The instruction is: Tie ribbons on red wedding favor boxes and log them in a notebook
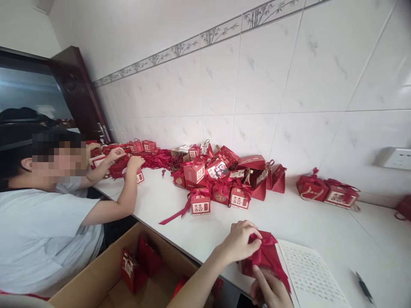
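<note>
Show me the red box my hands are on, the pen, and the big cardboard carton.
Red box (270,256): head view, on its red upper surface.
Pen (364,286): head view, middle of its barrel.
Cardboard carton (99,273): head view, on its wall at picture left.

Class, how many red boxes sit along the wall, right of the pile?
3: left box, middle box beside it, right box cut off by the picture's edge; more may be hidden.

The bare left forearm (205,271) slants forward to the left hand (242,242), its wrist raised, thumb and fingers bent toward each other, while the right hand (271,288), nearer the body, extends its thumb above curled fingers.
</note>
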Demonstrator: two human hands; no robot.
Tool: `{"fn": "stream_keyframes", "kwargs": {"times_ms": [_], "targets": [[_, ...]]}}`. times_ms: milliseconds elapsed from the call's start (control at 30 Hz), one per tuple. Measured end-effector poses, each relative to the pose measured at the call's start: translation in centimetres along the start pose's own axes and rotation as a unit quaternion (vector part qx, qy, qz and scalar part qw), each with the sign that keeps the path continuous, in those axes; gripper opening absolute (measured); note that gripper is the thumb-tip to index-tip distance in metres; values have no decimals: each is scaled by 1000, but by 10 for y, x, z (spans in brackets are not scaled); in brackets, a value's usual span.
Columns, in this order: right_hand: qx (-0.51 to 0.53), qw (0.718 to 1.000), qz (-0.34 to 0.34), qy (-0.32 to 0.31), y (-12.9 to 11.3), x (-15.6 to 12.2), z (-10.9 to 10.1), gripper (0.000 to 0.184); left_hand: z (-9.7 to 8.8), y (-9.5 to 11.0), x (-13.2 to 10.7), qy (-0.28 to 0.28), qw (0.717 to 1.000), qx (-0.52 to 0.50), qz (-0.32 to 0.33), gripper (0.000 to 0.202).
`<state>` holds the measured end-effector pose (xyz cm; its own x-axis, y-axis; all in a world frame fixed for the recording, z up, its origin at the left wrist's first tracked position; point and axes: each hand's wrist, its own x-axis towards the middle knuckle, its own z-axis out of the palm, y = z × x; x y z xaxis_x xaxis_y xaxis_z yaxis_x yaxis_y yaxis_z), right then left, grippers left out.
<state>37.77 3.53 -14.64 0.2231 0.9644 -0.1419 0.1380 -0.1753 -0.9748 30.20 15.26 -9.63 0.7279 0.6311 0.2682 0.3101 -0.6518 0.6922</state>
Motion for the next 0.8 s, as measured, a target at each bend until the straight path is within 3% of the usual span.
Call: {"fn": "stream_keyframes", "kwargs": {"times_ms": [133,200,467,800], "targets": [[-15,995,-44,89,-10,-1,4,61,-2,0,1,5,1000,-20,23,13],[-10,993,-52,103,-14,-1,4,61,-3,0,2,1,999,-30,24,12],[23,991,-49,120,-15,-1,12,54,-1,-4,4,-8,999,-47,21,10],[-18,991,-59,116,-17,-1,11,37,6,-12,6,4,997,-73,-12,9]]}}
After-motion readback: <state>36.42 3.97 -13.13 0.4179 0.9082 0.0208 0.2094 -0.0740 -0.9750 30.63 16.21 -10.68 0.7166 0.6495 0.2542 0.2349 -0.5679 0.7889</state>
